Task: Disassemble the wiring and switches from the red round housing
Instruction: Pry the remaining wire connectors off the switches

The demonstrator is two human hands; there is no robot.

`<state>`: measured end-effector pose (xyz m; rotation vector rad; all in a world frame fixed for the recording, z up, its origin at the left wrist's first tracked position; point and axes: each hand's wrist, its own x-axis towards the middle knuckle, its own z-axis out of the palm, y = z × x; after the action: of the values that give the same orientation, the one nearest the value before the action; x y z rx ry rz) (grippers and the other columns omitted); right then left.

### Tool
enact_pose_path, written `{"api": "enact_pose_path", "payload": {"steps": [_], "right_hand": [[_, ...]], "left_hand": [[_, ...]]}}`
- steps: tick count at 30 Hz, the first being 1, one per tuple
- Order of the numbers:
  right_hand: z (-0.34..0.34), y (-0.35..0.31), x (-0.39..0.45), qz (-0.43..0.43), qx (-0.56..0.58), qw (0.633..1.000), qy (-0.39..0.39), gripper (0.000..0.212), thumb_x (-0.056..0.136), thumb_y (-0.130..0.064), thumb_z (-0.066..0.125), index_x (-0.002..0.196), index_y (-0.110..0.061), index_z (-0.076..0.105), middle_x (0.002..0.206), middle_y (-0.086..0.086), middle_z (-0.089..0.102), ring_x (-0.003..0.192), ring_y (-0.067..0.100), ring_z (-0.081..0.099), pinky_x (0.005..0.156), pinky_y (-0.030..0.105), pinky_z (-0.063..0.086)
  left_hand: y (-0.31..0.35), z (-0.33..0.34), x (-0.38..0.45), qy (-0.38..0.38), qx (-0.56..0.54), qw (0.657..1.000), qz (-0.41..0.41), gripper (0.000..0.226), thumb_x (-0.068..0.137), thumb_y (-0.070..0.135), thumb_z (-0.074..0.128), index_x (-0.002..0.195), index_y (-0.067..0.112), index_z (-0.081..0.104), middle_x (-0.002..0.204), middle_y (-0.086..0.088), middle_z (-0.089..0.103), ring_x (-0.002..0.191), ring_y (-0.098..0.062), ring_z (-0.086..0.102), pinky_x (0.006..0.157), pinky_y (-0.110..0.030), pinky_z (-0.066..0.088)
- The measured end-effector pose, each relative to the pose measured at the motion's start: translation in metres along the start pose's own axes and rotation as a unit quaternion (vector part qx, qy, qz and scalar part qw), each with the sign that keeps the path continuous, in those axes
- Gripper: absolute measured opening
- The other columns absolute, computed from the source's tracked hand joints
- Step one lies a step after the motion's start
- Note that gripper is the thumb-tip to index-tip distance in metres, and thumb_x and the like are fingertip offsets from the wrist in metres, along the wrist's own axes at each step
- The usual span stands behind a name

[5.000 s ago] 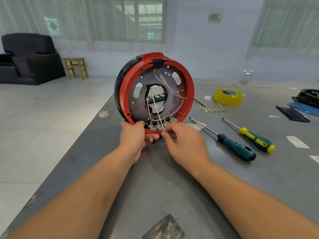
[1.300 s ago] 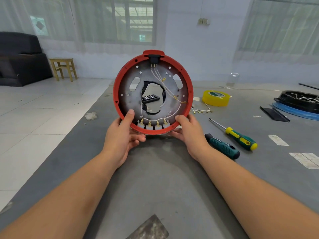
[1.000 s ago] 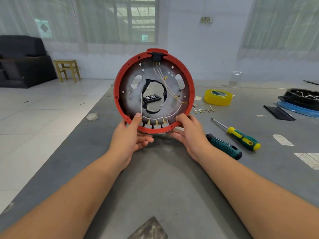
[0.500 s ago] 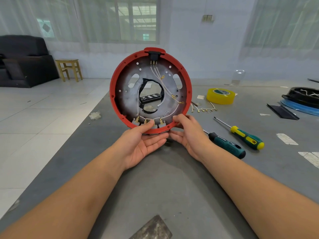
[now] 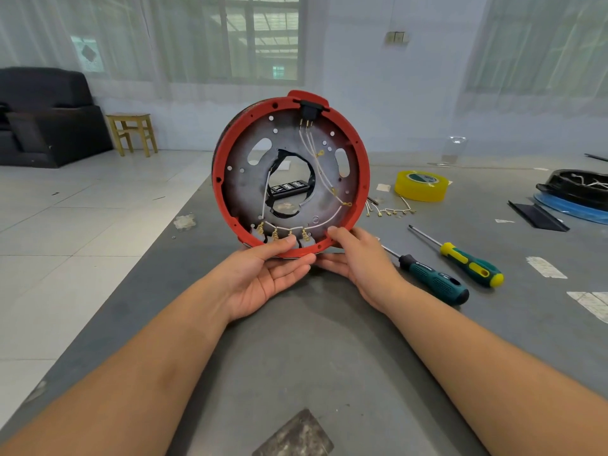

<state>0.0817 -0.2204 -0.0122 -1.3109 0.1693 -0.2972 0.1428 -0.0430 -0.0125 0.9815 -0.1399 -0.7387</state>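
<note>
2 hands steady the red round housing (image 5: 360, 166), which stands on edge near the left edge of the grey table (image 5: 329, 357), its open side facing the camera. The left hand (image 5: 263, 278) lies palm up under the bottom rim, fingers nearly straight, thumb pressed on the rim's inner lip. The right hand (image 5: 358, 261) cups the lower right of the rim, thumb on its front and fingers loosely extended beneath. Inside the housing, white wires (image 5: 320, 172) run from a black switch (image 5: 309, 111) at the top down to 4 brass terminals (image 5: 283, 233) along the bottom. Toward the table's right edge lie 2 screwdrivers, 1 dark green (image 5: 434, 283) and 1 green and yellow (image 5: 470, 264). Farther back are loose wire pieces (image 5: 390, 210), a yellow tape roll (image 5: 421, 185) and, at the far right edge, a black tray (image 5: 575, 189) holding white wires.
</note>
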Motion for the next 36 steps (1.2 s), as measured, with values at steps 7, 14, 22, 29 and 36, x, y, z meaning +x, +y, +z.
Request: {"api": "enact_pose_path", "payload": {"steps": [7, 14, 22, 29, 36], "right_hand": [[-0.021, 0.009, -0.023, -0.217, -0.528, 0.816, 0.085, 0.040, 0.098, -0.041, 0.056, 0.136, -0.031, 0.053, 0.125, -0.011, 0.064, 0.104, 0.007, 0.064, 0.089, 0.035, 0.054], [-0.068, -0.014, -0.040, -0.205, -0.800, 0.536, 0.175, 0.033, 0.095, -0.036, 0.055, 0.124, -0.024, 0.065, 0.128, -0.001, 0.062, 0.116, 0.026, 0.058, 0.093, 0.041, 0.044], [-0.080, -0.014, -0.028, -0.085, -0.821, 0.545, 0.149, 0.026, 0.104, -0.038, 0.041, 0.113, -0.026, 0.062, 0.108, 0.003, 0.060, 0.102, 0.026, 0.060, 0.059, 0.032, 0.037], [-0.069, -0.016, -0.029, -0.149, -0.812, 0.561, 0.065, 0.027, 0.103, -0.036, 0.039, 0.120, -0.029, 0.060, 0.109, -0.001, 0.061, 0.100, 0.023, 0.060, 0.061, 0.034, 0.050], [-0.067, -0.023, -0.031, -0.168, -0.799, 0.578, 0.014, 0.018, 0.100, -0.040, 0.039, 0.109, -0.033, 0.054, 0.101, -0.007, 0.058, 0.090, 0.017, 0.056, 0.064, 0.032, 0.050]], "left_hand": [[0.006, -0.012, 0.002, 0.019, 0.003, 1.000, 0.011, 0.048, 0.073, 0.003, 0.082, 0.119, -0.002, 0.070, 0.118, -0.029, 0.074, 0.105, -0.040, 0.077, 0.071, -0.038, 0.065], [0.009, -0.018, 0.004, 0.023, 0.009, 1.000, -0.004, 0.033, 0.076, 0.002, 0.079, 0.108, -0.003, 0.073, 0.118, -0.030, 0.074, 0.105, -0.039, 0.077, 0.071, -0.039, 0.066], [0.012, -0.024, 0.007, 0.017, 0.003, 1.000, -0.025, 0.018, 0.077, 0.000, 0.078, 0.094, -0.004, 0.080, 0.120, -0.031, 0.072, 0.108, -0.039, 0.076, 0.073, -0.039, 0.065], [0.014, -0.024, 0.006, 0.031, 0.003, 0.999, -0.018, 0.011, 0.074, 0.000, 0.074, 0.080, -0.002, 0.083, 0.119, -0.032, 0.073, 0.107, -0.038, 0.076, 0.074, -0.039, 0.066], [0.016, -0.024, 0.006, 0.064, -0.038, 0.997, -0.001, 0.021, 0.093, -0.003, 0.063, 0.113, -0.007, 0.069, 0.119, -0.031, 0.073, 0.103, -0.036, 0.078, 0.073, -0.040, 0.067]]}}
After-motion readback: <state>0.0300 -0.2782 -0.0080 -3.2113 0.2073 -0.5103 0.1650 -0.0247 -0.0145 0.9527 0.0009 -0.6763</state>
